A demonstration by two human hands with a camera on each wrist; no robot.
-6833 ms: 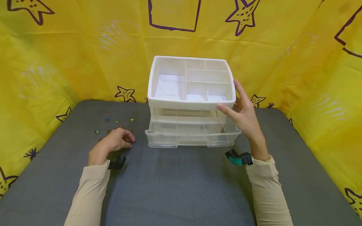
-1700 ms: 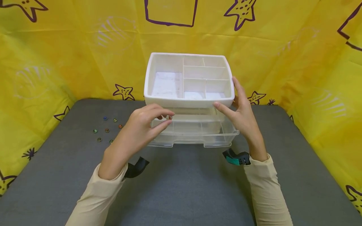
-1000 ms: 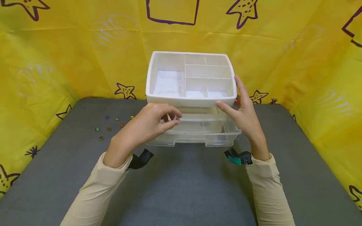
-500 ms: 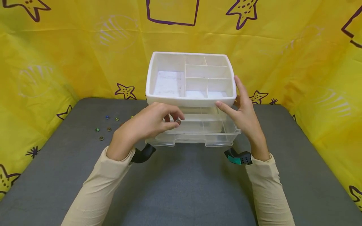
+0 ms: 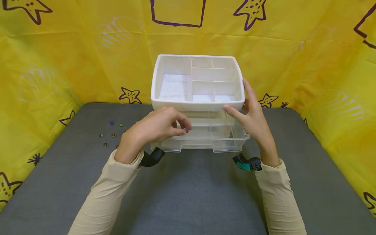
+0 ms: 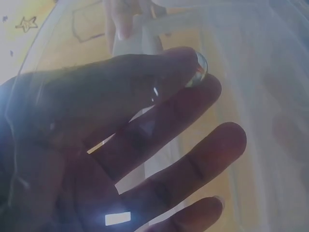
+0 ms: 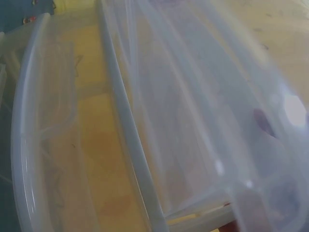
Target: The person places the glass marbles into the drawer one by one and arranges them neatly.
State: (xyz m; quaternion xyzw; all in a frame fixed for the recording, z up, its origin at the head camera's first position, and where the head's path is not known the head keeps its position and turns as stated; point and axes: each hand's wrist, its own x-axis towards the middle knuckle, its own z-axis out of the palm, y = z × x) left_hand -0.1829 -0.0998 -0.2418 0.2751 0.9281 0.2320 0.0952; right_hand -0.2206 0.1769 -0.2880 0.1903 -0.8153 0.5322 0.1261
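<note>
My left hand (image 5: 158,125) pinches a small clear glass marble (image 5: 186,130) between thumb and index finger, over the left part of the pulled-out clear drawer (image 5: 199,143). In the left wrist view the marble (image 6: 202,71) shows an orange streak at the fingertips, seen through clear plastic. My right hand (image 5: 255,120) grips the right side of the white plastic drawer organizer (image 5: 194,106), thumb on its front edge and fingers along the side. In the right wrist view the clear plastic walls (image 7: 130,145) fill most of the picture.
Several marbles lie on the grey tabletop (image 5: 188,195) left of the organizer, among them a blue marble (image 5: 111,122) and a green marble (image 5: 101,135). A divided top tray (image 5: 174,86) crowns the organizer. Yellow patterned cloth (image 5: 100,65) hangs behind.
My left hand has gone from the marbles on the table to the open drawer with a marble, and has lowered slightly in the last second. My right hand has stayed on the organizer.
</note>
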